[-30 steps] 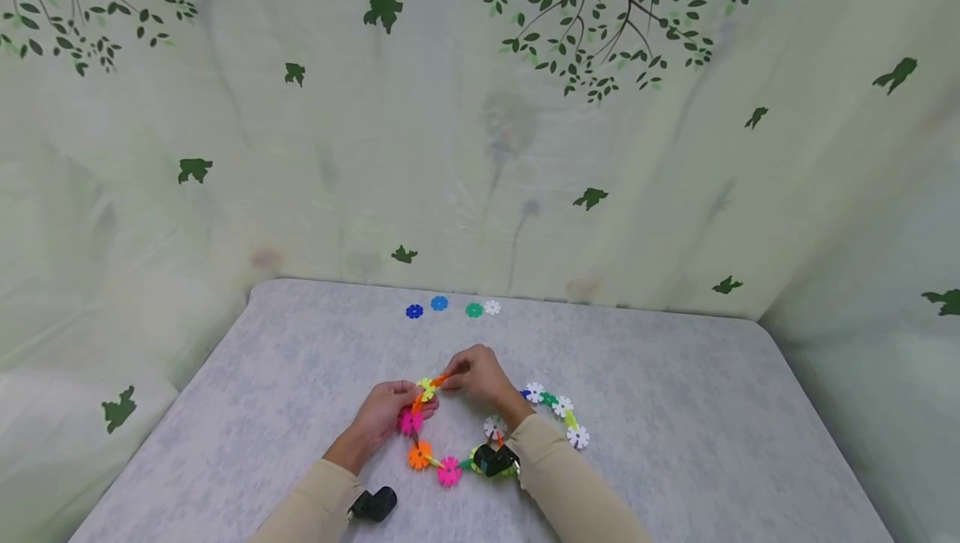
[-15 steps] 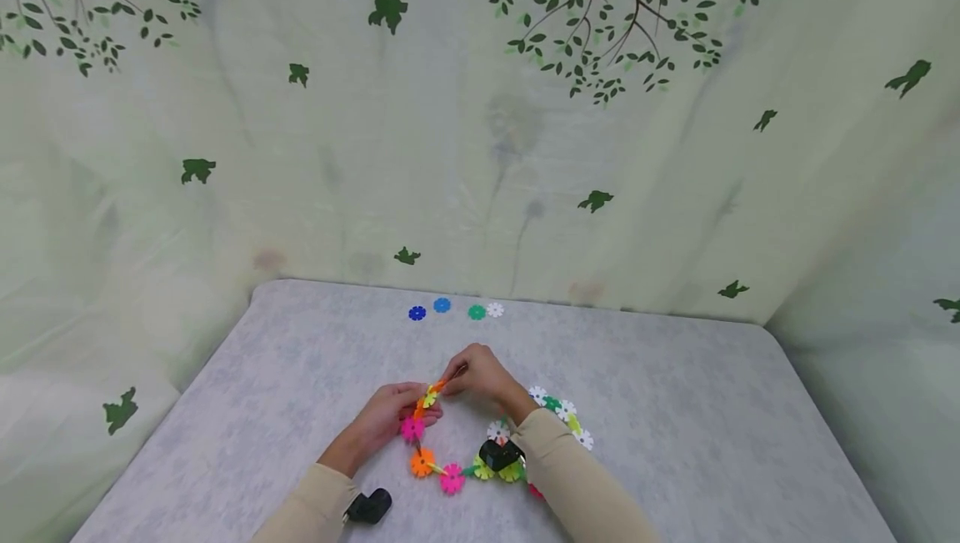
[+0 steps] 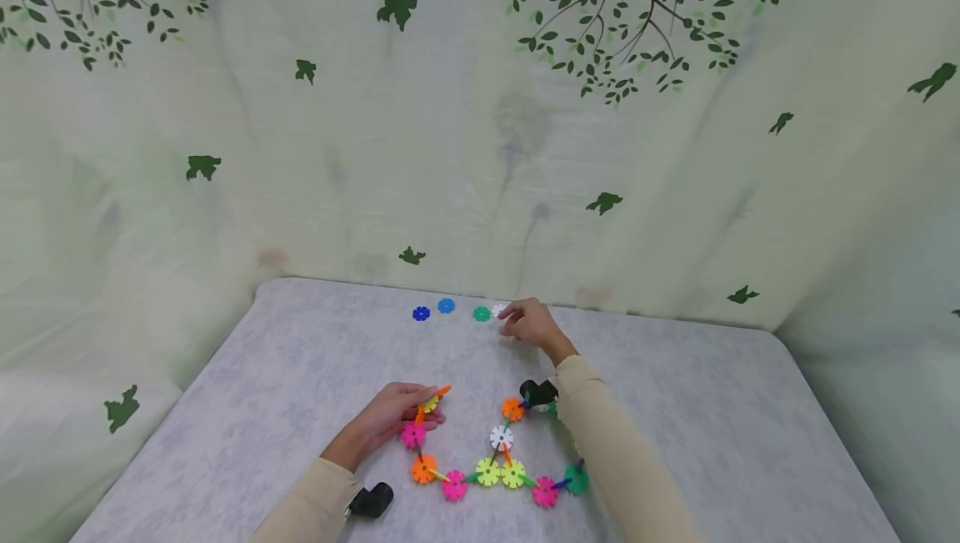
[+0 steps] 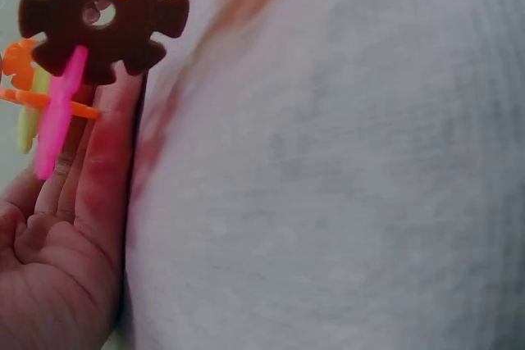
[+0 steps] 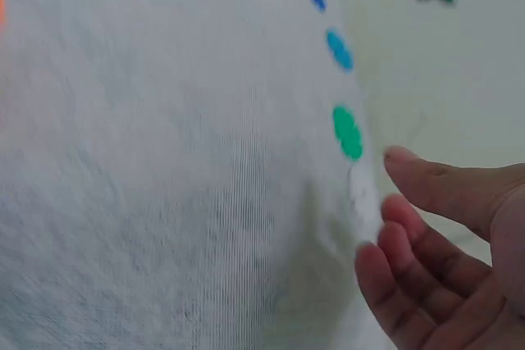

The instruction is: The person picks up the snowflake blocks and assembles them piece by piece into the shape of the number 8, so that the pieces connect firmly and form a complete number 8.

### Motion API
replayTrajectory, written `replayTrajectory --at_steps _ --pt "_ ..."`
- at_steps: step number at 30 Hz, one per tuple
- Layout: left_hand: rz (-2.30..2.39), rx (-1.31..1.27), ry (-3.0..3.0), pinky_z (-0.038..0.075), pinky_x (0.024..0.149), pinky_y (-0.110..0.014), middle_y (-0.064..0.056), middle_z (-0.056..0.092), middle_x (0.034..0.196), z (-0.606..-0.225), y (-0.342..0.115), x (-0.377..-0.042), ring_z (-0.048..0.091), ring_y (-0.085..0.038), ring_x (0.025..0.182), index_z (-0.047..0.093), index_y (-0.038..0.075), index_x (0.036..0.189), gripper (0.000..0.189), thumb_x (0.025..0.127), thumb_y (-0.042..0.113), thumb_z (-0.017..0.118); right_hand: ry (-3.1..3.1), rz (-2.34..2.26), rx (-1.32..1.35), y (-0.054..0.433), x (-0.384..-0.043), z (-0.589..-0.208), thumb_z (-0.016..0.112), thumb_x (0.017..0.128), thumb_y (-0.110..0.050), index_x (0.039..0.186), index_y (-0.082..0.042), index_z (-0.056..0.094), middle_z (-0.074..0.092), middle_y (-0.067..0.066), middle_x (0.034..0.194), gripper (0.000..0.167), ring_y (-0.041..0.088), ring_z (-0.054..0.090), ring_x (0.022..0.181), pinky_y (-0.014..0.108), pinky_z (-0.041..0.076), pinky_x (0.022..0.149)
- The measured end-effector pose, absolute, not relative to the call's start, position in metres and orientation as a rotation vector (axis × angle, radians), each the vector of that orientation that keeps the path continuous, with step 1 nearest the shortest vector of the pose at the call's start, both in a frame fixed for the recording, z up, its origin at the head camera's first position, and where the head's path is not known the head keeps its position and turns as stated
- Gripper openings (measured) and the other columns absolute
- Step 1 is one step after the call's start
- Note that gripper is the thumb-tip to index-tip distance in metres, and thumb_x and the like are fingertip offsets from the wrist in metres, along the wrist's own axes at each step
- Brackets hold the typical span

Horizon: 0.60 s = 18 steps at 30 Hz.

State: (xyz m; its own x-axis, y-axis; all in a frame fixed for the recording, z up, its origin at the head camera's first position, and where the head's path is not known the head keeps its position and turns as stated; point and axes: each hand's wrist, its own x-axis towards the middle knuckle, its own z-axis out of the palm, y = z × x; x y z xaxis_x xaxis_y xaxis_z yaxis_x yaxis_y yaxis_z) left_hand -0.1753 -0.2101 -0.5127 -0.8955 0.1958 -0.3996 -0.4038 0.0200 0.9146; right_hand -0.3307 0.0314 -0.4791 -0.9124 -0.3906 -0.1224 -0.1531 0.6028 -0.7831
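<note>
A chain of interlocking plastic flower discs [image 3: 454, 485] lies on the table, its left end raised. My left hand [image 3: 390, 416] pinches that end at a yellow disc [image 3: 431, 403], from which an orange disc [image 3: 445, 389] sticks out. In the left wrist view a brown disc [image 4: 57, 18] and a pink disc [image 4: 56, 125] show near the palm. My right hand [image 3: 534, 326] reaches to the back of the table beside a loose white disc [image 3: 497, 309], its thumb and fingers apart. Whether a fingertip touches that disc I cannot tell.
Loose green [image 3: 482, 314], light blue [image 3: 446, 305] and dark blue [image 3: 422, 314] discs lie along the back of the table [image 3: 675, 409]. A leaf-patterned curtain [image 3: 450, 151] hangs behind. My right forearm hides part of the chain's right side.
My right hand has let go of the orange disc at the chain's end and moved back and right to the loose white disc. The left hand stays almost where it was, still pinching the chain.
</note>
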Motion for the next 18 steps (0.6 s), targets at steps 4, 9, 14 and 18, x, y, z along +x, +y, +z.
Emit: replayTrajectory --at_steps 4,9,14,18 --pt "1.866 -0.169 1.92 0.057 0.078 -0.031 -0.014 0.071 0.096 -0.514 -0.212 -0.178 0.07 -0.02 0.083 0.055 -0.01 0.124 0.05 0.095 0.03 0.06 2.619 -1.158 -0.267 0.032 -0.353 -0.493 0.074 0.084 -0.011 0.119 -0.007 0.065 0.061 0.009 0.095 0.036 0.021 0.055 0.082 0.029 0.049 0.07" --pt "1.823 -0.09 1.93 0.057 0.077 -0.031 -0.01 0.071 0.093 -0.513 -0.214 -0.18 0.07 -0.019 0.083 0.059 -0.009 0.12 0.043 0.097 0.028 0.058 2.716 -1.02 -0.293 0.021 -0.355 -0.506 0.07 0.089 -0.016 0.128 -0.008 0.059 0.06 0.01 0.106 0.042 0.023 0.054 0.093 0.038 0.049 0.086" --pt "1.804 -0.056 1.912 0.057 0.079 -0.031 -0.013 0.072 0.096 -0.506 -0.216 -0.18 0.07 -0.02 0.088 0.059 -0.011 0.117 0.038 0.099 0.022 0.054 2.74 -0.972 -0.276 0.015 -0.352 -0.506 0.069 0.09 -0.018 0.116 -0.007 0.061 0.059 0.011 0.105 0.03 0.025 0.054 0.092 0.039 0.049 0.087" --pt "1.816 -0.065 1.882 0.056 0.083 -0.033 -0.016 0.071 0.102 -0.505 -0.218 -0.178 0.07 -0.022 0.092 0.055 -0.014 0.12 0.038 0.101 0.019 0.05 2.732 -1.022 -0.263 0.016 -0.352 -0.505 0.071 0.088 -0.014 0.107 -0.008 0.057 0.057 0.008 0.097 0.024 0.023 0.053 0.085 0.035 0.047 0.078"
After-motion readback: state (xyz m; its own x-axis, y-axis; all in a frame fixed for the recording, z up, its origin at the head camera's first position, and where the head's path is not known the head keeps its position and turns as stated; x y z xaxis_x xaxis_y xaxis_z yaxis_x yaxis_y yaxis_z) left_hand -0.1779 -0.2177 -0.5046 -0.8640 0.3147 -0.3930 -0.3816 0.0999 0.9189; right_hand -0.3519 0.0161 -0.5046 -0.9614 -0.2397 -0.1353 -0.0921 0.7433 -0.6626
